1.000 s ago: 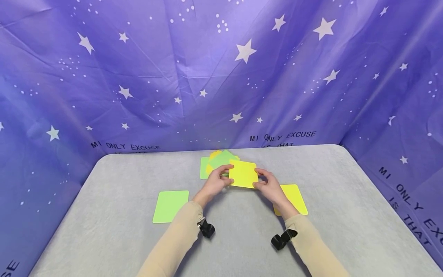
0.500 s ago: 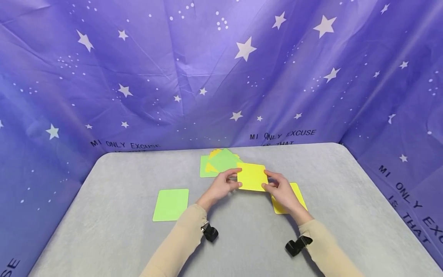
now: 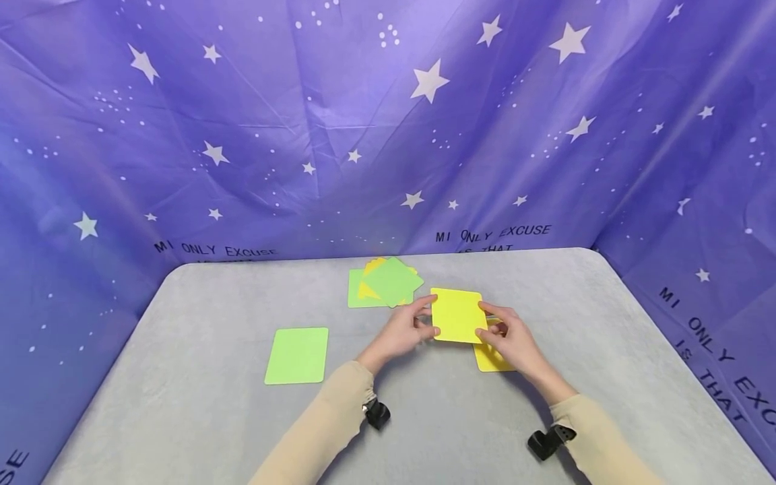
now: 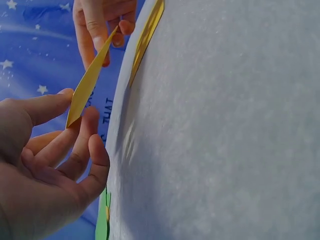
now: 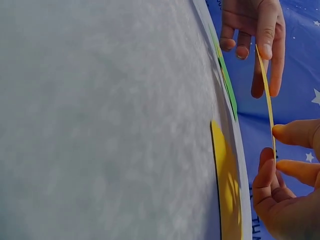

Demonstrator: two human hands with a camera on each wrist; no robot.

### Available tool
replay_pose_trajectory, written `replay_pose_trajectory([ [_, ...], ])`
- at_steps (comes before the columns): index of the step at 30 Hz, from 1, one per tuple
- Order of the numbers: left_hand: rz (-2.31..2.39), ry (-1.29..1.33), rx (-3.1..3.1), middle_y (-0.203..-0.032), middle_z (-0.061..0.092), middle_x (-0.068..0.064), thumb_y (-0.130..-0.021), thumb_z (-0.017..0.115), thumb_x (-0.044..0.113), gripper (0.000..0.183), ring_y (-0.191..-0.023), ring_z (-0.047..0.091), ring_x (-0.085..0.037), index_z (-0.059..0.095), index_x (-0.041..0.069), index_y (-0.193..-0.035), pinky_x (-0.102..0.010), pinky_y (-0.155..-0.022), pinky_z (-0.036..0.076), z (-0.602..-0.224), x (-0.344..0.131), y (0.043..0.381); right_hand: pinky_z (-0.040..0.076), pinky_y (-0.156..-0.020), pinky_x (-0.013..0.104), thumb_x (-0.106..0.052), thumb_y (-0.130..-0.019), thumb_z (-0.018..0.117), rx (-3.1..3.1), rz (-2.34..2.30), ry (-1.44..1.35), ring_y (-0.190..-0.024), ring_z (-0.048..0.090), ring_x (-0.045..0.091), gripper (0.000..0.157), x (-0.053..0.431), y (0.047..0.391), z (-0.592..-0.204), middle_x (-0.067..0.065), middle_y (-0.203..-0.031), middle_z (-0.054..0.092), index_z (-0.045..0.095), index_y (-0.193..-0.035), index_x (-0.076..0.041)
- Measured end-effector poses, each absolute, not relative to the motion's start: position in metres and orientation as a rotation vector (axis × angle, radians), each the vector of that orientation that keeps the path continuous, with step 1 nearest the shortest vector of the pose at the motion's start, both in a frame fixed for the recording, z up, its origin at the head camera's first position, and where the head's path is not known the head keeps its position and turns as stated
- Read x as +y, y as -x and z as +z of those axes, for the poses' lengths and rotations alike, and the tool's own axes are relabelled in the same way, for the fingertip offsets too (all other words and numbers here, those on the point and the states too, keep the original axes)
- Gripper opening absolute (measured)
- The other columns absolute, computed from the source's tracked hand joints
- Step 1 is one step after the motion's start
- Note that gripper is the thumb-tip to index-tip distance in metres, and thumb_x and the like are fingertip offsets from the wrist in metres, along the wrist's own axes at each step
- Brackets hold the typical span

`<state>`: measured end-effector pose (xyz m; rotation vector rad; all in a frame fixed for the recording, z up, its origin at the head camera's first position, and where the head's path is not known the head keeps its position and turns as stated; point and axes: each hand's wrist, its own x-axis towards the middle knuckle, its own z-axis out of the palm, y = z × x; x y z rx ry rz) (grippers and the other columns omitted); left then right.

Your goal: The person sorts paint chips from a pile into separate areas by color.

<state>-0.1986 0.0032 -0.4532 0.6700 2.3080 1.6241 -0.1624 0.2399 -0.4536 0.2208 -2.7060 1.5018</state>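
Note:
A square yellow card (image 3: 459,315) is held up above the table between both hands. My left hand (image 3: 401,331) pinches its left edge between thumb and fingers; in the left wrist view the card (image 4: 89,84) is seen nearly edge-on. My right hand (image 3: 514,342) pinches the opposite edge, and the right wrist view shows the thin card (image 5: 267,95) between fingertips. Below the right hand lies another yellow card (image 3: 494,359) on the table, partly hidden by that hand and the raised card. Left of the left hand lies a light green card (image 3: 297,356), flat.
At the table's back, a loose pile of overlapping green and yellow cards (image 3: 394,281) has a green one on top. The grey table (image 3: 200,404) ends at a purple star-printed cloth (image 3: 364,121) behind and at both sides. Each sleeve bears a black wrist camera (image 3: 377,413).
Both hands have carried the yellow card rightward and slightly nearer, away from the pile and over the edge of the yellow card on the table. More of the pile now shows.

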Motion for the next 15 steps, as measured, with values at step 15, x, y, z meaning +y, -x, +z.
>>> replay_pose_trajectory([
  [15,1.209,-0.941,2.560,-0.117,0.065,-0.012,-0.087,0.073,0.016,0.065,-0.090,0.063,-0.011,0.043,-0.002,-0.142,-0.017,-0.077,0.047,-0.453,0.027,0.188,0.043,-0.065,0.023,-0.007,-0.086,0.072,-2.702,1.287,-0.386,-0.082,0.049,0.021,0.052,0.275,0.148,-0.456,0.014,-0.108,0.052,0.054,-0.133,0.005],
])
